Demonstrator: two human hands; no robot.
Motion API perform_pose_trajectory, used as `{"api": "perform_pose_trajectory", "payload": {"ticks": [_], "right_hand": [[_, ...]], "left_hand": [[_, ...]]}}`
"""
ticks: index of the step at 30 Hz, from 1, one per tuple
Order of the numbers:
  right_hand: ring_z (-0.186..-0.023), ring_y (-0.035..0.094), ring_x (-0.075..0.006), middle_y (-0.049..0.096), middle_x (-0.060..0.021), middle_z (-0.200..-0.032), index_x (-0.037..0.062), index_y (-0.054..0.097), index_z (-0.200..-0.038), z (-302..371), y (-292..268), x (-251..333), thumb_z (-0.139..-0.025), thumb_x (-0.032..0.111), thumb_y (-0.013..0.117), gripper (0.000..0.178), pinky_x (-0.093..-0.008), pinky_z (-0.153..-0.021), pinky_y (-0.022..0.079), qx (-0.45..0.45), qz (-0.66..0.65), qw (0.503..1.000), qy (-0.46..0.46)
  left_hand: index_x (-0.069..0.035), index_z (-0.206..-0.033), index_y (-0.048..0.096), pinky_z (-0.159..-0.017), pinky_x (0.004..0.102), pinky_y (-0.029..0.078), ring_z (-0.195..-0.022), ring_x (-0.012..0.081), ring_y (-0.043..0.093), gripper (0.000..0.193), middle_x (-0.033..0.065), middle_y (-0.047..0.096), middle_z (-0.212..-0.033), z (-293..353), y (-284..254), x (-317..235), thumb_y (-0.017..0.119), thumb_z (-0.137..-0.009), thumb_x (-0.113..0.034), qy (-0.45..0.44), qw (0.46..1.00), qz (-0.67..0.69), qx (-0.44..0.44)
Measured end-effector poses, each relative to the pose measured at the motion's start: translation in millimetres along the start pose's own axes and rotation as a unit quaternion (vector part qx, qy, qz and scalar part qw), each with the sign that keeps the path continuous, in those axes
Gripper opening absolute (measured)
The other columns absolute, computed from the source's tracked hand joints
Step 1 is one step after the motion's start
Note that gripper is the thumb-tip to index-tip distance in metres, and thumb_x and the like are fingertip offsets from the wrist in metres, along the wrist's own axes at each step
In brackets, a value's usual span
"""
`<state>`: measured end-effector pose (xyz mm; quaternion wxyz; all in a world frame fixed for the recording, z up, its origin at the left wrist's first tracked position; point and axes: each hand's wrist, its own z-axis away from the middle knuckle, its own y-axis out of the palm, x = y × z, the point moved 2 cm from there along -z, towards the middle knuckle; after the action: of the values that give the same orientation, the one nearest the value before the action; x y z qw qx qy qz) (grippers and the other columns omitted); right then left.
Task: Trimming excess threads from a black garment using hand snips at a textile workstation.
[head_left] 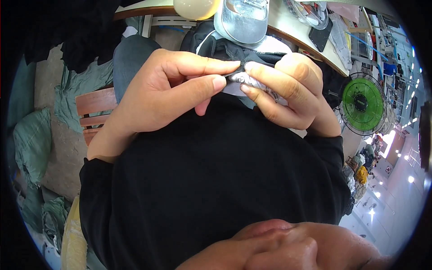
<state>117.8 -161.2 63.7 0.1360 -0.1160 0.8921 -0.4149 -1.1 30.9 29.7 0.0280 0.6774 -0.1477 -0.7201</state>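
In front of my chest, my left hand pinches the edge of a dark cloth between thumb and forefinger. Its fingertips nearly meet those of my right hand, which is closed on the same cloth. A white piece with dark printed marks, apparently fabric, shows under the right fingers; the rest of it is hidden in that hand. The dark cloth runs from the fingertips toward the table. Just beyond it is a shiny metal plate with rounded corners, close to a glowing pale lamp.
A pale tabletop with a brown edge lies ahead, bearing a dark phone and a clear tray of small items. A green fan stands at right. Slatted wood and green cloth bundles are at left.
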Motion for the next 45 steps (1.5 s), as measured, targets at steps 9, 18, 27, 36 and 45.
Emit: {"api": "perform_pose_trajectory", "payload": {"ticks": [9, 18, 27, 36, 45], "right_hand": [[-0.070, 0.054, -0.0167, 0.071, -0.0142, -0.099, 0.0079, 0.072, -0.086, -1.2, -2.0, -0.2, -0.067, 0.011, 0.080, 0.021, -0.0271, -0.053, 0.044, 0.016, -0.015, 1.000, -0.002], [-0.059, 0.051, -0.0146, 0.068, -0.0124, -0.082, 0.0049, 0.062, -0.069, -9.2, 4.0, -3.6, -0.060, 0.006, 0.077, 0.017, -0.0233, -0.045, 0.041, -0.055, -0.045, 0.997, -0.006], [-0.060, 0.052, -0.0139, 0.068, -0.0125, -0.082, 0.0048, 0.060, -0.067, -9.9, 3.0, -2.3, -0.061, 0.006, 0.077, 0.018, -0.0224, -0.046, 0.041, -0.045, -0.036, 0.998, -0.006], [-0.061, 0.053, -0.0134, 0.068, -0.0119, -0.082, 0.0051, 0.060, -0.068, -10.4, 2.3, -2.2, -0.061, 0.005, 0.077, 0.018, -0.0223, -0.046, 0.041, -0.044, -0.040, 0.998, -0.008], [-0.065, 0.053, -0.0167, 0.071, -0.0184, -0.095, 0.0025, 0.069, -0.081, -6.1, -1.5, 0.3, -0.064, 0.005, 0.080, 0.020, -0.0262, -0.048, 0.041, 0.009, -0.051, 0.999, -0.011]], "left_hand": [[-0.006, -0.125, 0.069, -0.055, 0.0188, 0.040, -0.059, 0.0054, 0.055, 0.033, 0.0010, 0.063, -0.069, 0.1, -4.0, -9.2, 0.058, -0.094, -0.004, -0.011, 0.999, -0.035, 0.024], [-0.006, -0.126, 0.068, -0.055, 0.0188, 0.039, -0.059, 0.0047, 0.054, 0.034, 0.0001, 0.062, -0.067, 0.1, -6.6, -9.9, 0.059, -0.093, -0.004, -0.012, 0.999, -0.028, 0.040], [-0.004, -0.124, 0.069, -0.055, 0.0185, 0.038, -0.058, 0.0045, 0.053, 0.032, 0.0003, 0.062, -0.066, -0.8, -5.8, -10.9, 0.059, -0.093, -0.003, -0.022, 0.999, -0.028, 0.035], [-0.004, -0.124, 0.069, -0.055, 0.0192, 0.039, -0.058, 0.0055, 0.054, 0.032, 0.0005, 0.062, -0.067, -1.0, -7.8, -8.9, 0.060, -0.094, -0.005, -0.034, 0.998, -0.002, 0.047], [-0.005, -0.123, 0.069, -0.054, 0.0180, 0.038, -0.059, 0.0035, 0.052, 0.032, -0.0015, 0.060, -0.068, 0.4, -2.3, -10.9, 0.061, -0.093, -0.002, -0.036, 0.999, -0.031, 0.018]]}}
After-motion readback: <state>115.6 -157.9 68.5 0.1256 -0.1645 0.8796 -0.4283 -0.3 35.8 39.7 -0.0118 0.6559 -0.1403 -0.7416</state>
